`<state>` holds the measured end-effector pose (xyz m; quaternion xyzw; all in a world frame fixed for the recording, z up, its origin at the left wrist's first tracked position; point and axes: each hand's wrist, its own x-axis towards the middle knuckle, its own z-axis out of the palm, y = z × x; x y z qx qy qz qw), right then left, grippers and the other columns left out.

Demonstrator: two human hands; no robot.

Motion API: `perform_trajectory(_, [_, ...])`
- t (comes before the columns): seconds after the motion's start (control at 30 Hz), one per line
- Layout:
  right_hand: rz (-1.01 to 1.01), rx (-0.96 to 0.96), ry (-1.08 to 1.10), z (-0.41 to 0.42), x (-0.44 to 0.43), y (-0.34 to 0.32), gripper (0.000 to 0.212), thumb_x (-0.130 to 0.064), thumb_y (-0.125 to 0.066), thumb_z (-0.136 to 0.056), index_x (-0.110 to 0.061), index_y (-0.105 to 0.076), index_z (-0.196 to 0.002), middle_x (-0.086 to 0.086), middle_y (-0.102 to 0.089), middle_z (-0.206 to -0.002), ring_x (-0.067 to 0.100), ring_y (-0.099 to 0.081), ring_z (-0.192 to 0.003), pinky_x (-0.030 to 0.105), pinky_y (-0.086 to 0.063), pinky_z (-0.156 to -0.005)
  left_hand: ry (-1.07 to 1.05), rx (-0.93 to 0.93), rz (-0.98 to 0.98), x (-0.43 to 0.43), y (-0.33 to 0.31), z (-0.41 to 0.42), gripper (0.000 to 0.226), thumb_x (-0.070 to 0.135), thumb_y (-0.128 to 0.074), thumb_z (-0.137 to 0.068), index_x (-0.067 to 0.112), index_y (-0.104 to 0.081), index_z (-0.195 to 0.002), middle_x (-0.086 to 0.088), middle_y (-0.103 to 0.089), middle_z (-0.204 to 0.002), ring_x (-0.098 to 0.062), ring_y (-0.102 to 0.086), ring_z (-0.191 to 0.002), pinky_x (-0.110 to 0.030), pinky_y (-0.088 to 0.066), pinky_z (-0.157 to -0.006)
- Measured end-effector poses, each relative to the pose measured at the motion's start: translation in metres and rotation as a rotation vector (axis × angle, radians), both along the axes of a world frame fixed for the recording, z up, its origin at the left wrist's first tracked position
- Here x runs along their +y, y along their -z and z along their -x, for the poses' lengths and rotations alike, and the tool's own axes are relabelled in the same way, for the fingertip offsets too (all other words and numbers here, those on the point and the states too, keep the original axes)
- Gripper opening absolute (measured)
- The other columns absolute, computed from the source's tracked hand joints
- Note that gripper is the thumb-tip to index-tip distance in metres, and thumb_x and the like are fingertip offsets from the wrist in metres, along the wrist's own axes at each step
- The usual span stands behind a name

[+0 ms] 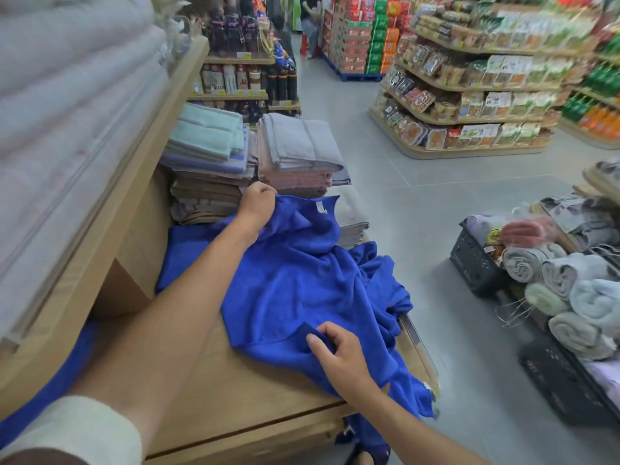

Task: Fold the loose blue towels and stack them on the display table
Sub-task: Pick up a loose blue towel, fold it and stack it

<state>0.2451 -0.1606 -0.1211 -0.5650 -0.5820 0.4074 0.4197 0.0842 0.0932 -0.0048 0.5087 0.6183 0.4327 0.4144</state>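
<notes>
A loose, rumpled blue towel (298,283) lies spread over the wooden display table (235,397), part of it hanging off the right edge toward the floor. My left hand (256,204) grips the towel's far edge near the folded stacks, close to a small white label. My right hand (339,355) pinches a fold at the towel's near edge. More blue cloth (188,256) lies flat beneath it toward the left, and a further blue strip (43,394) shows under the shelf at lower left.
Stacks of folded towels, mint and lilac (208,142), grey and pink (298,152), stand at the table's far end. A wooden shelf (100,209) of pale folded goods overhangs the left. Dark baskets of rolled towels (550,276) sit right across the grey aisle floor.
</notes>
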Motion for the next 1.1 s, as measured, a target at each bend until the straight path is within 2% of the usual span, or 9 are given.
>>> perform_trajectory(0.13, [-0.007, -0.016, -0.019, 0.0, -0.001, 0.002, 0.026, -0.036, -0.062, -0.095, -0.024, -0.056, -0.073, -0.012, -0.051, -0.065, 0.004, -0.048, -0.064, 0.023, -0.039, -0.061, 0.13, -0.253, 0.218, -0.029, -0.024, 0.009, 0.032, 0.011, -0.042, -0.062, 0.024, -0.068, -0.052, 0.009, -0.056, -0.053, -0.014, -0.045, -0.053, -0.023, -0.036, -0.052])
perform_trajectory(0.23, [-0.003, -0.022, -0.022, 0.0, -0.001, 0.003, 0.028, -0.036, -0.061, -0.095, -0.03, -0.052, -0.069, -0.013, -0.049, -0.065, 0.003, -0.045, -0.063, 0.021, -0.036, -0.06, 0.174, -0.4, 0.2, -0.041, -0.033, 0.018, 0.041, -0.002, -0.033, -0.065, 0.019, -0.068, -0.071, -0.004, -0.056, -0.06, -0.019, -0.048, -0.054, -0.019, -0.033, -0.047])
perform_trajectory(0.37, [-0.018, -0.023, -0.021, 0.0, -0.003, 0.003, 0.029, -0.037, -0.061, -0.096, -0.032, -0.051, -0.069, -0.013, -0.047, -0.065, 0.002, -0.044, -0.063, 0.02, -0.034, -0.06, 0.167, -0.649, 0.28, -0.049, -0.032, 0.032, 0.062, -0.021, -0.02, -0.08, 0.014, -0.063, -0.108, -0.009, -0.062, -0.084, -0.021, -0.06, -0.072, -0.021, -0.052, -0.055])
perform_trajectory(0.6, [0.002, 0.091, -0.108, 0.0, 0.001, -0.009, 0.036, -0.03, -0.059, -0.103, -0.016, -0.047, -0.072, -0.004, -0.039, -0.069, 0.012, -0.036, -0.065, 0.032, -0.03, -0.063, 0.256, -0.638, 0.21, -0.078, -0.039, 0.045, 0.049, -0.014, -0.045, -0.097, 0.011, -0.05, -0.138, -0.007, -0.062, -0.091, -0.012, -0.056, -0.067, -0.021, -0.046, -0.059])
perform_trajectory(0.67, [-0.026, 0.058, -0.194, -0.001, 0.005, -0.031, 0.032, -0.026, -0.058, -0.104, -0.024, -0.053, -0.072, -0.008, -0.042, -0.069, 0.009, -0.038, -0.066, 0.031, -0.032, -0.064, 0.314, -0.487, 0.13, -0.091, -0.045, 0.047, 0.049, -0.017, -0.046, -0.095, 0.01, -0.052, -0.136, -0.007, -0.068, -0.091, -0.011, -0.065, -0.07, -0.02, -0.053, -0.06])
perform_trajectory(0.8, [-0.218, -0.172, -0.419, -0.005, 0.02, -0.103, 0.016, -0.035, -0.06, -0.101, -0.033, -0.066, -0.087, -0.014, -0.057, -0.075, 0.006, -0.053, -0.069, 0.023, -0.042, -0.065, 0.345, 0.533, -0.295, -0.111, -0.061, 0.052, 0.054, -0.012, -0.04, -0.09, 0.02, -0.062, -0.128, -0.006, -0.072, -0.116, -0.017, -0.067, -0.104, -0.032, -0.055, -0.087])
perform_trajectory(0.87, [-0.322, -0.256, -0.482, -0.007, 0.029, -0.136, 0.012, -0.037, -0.062, -0.1, -0.032, -0.069, -0.092, -0.01, -0.059, -0.077, 0.013, -0.055, -0.069, 0.025, -0.044, -0.063, 0.337, 0.682, -0.404, -0.121, -0.069, 0.052, 0.054, -0.008, -0.039, -0.09, 0.026, -0.065, -0.123, 0.001, -0.072, -0.117, -0.018, -0.065, -0.11, -0.035, -0.051, -0.094])
perform_trajectory(1.0, [-0.469, -0.311, -0.513, -0.008, 0.043, -0.175, 0.005, -0.034, -0.067, -0.095, -0.036, -0.072, -0.095, -0.016, -0.061, -0.077, 0.013, -0.057, -0.068, 0.019, -0.042, -0.063, 0.434, 0.278, -0.33, -0.138, -0.088, 0.047, 0.049, -0.01, -0.046, -0.092, 0.024, -0.065, -0.121, 0.003, -0.074, -0.108, -0.006, -0.066, -0.111, -0.023, -0.05, -0.096])
perform_trajectory(1.1, [-0.556, -0.287, -0.442, -0.004, 0.054, -0.186, 0.01, -0.035, -0.069, -0.09, -0.035, -0.071, -0.1, -0.021, -0.067, -0.086, 0.006, -0.064, -0.076, 0.011, -0.043, -0.068, 0.434, -0.064, -0.221, -0.148, -0.1, 0.044, 0.041, -0.008, -0.059, -0.093, 0.019, -0.064, -0.125, -0.002, -0.075, -0.107, -0.009, -0.07, -0.102, -0.023, -0.056, -0.085])
